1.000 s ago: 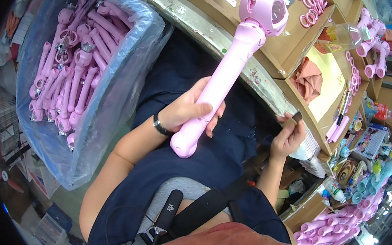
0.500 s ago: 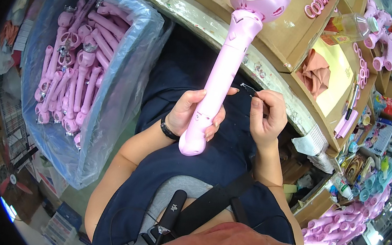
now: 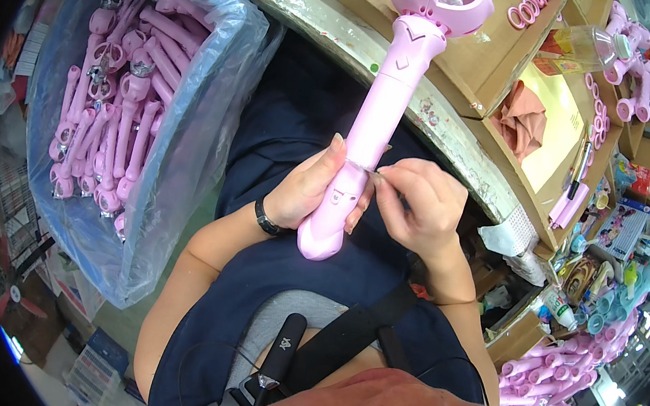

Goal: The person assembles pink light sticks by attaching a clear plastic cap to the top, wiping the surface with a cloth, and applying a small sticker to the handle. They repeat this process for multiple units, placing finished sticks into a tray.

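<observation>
A long pink toy wand (image 3: 383, 102) with a ring-shaped head leans across my lap, its head over the bench edge. My left hand (image 3: 301, 189) is wrapped round the lower part of its handle, thumb along the near side, other fingers partly hidden behind. Against the handle's right side, my right hand (image 3: 424, 205) is closed in a pinch. Between its fingertips is a thin, pale, shiny strip (image 3: 359, 165) that lies across the handle; its exact kind is too small to tell.
On the left stands a bin lined with a blue plastic bag (image 3: 181, 212), holding several pink wands (image 3: 126, 95). The bench carries cardboard trays (image 3: 467, 59), pink rings (image 3: 529, 10), a clear bottle (image 3: 579, 49) and a crumpled cloth (image 3: 520, 120). More pink parts (image 3: 553, 374) are piled at lower right.
My right hand has moved left, bringing the thin strip from beside the wand onto its handle. My left hand still holds the wand, whose head has shifted slightly right.
</observation>
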Action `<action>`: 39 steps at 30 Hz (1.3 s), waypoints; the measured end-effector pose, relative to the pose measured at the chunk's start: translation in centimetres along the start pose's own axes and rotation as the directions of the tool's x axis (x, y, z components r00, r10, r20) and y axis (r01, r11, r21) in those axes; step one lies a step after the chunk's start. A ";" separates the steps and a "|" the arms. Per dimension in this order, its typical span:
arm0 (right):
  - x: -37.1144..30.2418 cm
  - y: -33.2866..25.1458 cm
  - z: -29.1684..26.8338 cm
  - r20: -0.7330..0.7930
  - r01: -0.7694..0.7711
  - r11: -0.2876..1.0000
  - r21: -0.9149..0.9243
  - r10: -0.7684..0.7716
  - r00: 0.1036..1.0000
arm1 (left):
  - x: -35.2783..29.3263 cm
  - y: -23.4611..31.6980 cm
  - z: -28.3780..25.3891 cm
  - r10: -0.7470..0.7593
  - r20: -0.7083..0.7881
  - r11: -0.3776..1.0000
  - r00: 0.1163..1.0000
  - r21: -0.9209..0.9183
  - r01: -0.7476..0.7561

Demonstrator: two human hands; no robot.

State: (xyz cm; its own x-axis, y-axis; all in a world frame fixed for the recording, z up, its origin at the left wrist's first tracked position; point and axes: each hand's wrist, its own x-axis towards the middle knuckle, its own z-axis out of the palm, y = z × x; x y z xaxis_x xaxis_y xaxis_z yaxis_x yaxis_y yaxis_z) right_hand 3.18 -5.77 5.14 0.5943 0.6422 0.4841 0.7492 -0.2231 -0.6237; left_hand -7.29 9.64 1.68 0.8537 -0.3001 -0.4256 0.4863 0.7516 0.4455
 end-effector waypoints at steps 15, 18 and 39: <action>0.7 0.4 -0.6 0.051 -0.032 0.999 -0.044 0.034 0.998 | -0.1 0.2 0.3 0.027 0.006 0.999 1.000 -0.029 -0.026; 0.9 0.3 -0.8 -0.073 -0.129 0.989 -0.078 0.123 0.990 | -0.1 0.1 0.2 0.047 0.019 0.999 0.999 -0.021 -0.047; 0.7 0.3 -0.7 -0.027 -0.092 0.993 -0.077 0.090 0.996 | 0.1 0.2 0.6 0.043 -0.040 0.999 0.998 0.033 -0.041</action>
State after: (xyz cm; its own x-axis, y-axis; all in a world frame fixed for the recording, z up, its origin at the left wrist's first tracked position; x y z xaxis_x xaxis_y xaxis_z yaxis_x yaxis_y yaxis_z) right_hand 4.06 -5.91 5.75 0.6673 0.5992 0.4423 0.7114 -0.3370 -0.6167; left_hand -7.00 9.36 2.19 0.8654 -0.2437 -0.4378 0.4566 0.7434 0.4888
